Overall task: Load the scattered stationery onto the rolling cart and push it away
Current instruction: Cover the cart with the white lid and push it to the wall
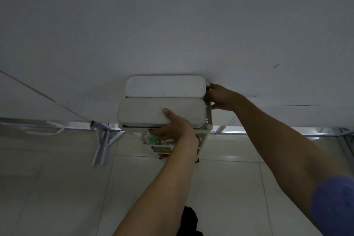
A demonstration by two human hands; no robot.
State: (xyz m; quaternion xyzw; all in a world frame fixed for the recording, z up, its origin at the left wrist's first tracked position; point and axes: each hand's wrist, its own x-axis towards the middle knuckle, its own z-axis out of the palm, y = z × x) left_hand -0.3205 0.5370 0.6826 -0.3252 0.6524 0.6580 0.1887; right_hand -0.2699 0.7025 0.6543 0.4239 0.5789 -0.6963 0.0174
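While pressed against the white table edge [268,101], rolling cart [207,119] topped by two white lidded trays, far tray [164,86] and near tray [159,111]. Left hand [172,126] clamped on near tray's front edge, thumb on lid. Right hand [222,97] closed around cart's right-side post; green and red items, blurred, on lower shelves.

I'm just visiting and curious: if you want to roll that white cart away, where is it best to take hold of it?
Probably by the top frame, from the near side and the right end. The cart stands against the table, so its far side is shut off. The left hand grips the near edge of a white tray on top, thumb over it; the right hand clasps the right corner post.
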